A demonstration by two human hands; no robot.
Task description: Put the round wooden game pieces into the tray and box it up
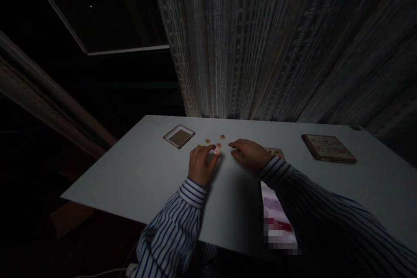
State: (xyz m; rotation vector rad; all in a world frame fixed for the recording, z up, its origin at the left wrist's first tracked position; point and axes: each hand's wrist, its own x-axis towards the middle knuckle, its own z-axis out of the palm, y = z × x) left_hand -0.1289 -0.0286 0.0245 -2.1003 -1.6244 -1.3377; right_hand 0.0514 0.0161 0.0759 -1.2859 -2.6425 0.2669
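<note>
My left hand (202, 163) pinches a round xiangqi piece (216, 150) by its edges, between thumb and fingertips. The face of that piece is pale with red marking. Just past it, several similar discs lie on the white table (137, 173), among them one piece (223, 137) farthest back and another piece (207, 141) to the left; my left hand partly covers one. To the right, my right hand (248, 153) hovers with index finger and thumb apart and nothing visible between them. Partly hidden behind my right wrist is a box (276, 153) holding more pieces.
A shallow open tray or lid (179, 136) sits at the back left. On the right lies a flat brown printed box (328, 148). A lit phone screen (275, 208) is under my right forearm near the front edge. Patterned curtains (228, 43) hang behind the table.
</note>
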